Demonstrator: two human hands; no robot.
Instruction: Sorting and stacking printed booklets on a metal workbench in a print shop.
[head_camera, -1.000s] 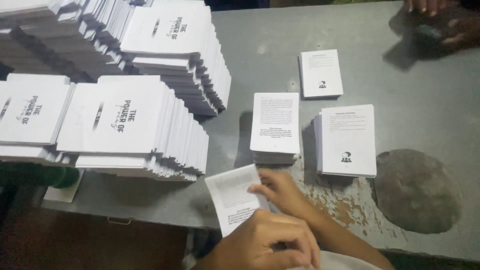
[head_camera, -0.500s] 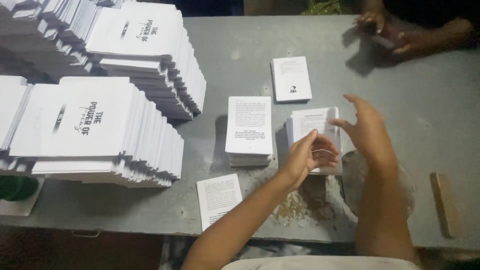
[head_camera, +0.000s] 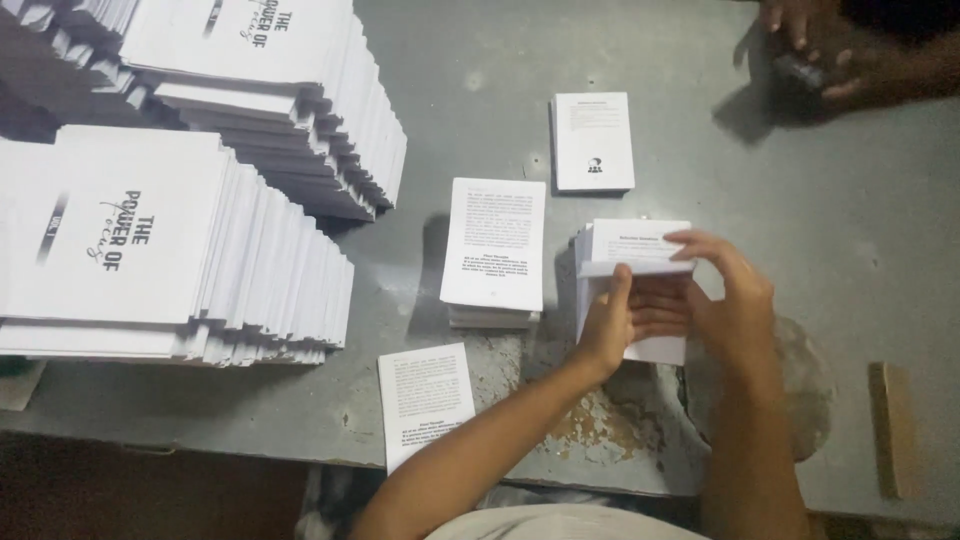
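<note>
Both hands are gripping the small stack of white leaflets just right of the middle leaflet pile, left hand pinching its near-left edge, right hand curling over its right side, long axis running away from the person.

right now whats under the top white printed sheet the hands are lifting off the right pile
Under the top white printed sheet, the left hand and right hand show fingers tucked in, over the white paper pile. Their fingers hide the next sheet's face.
</note>
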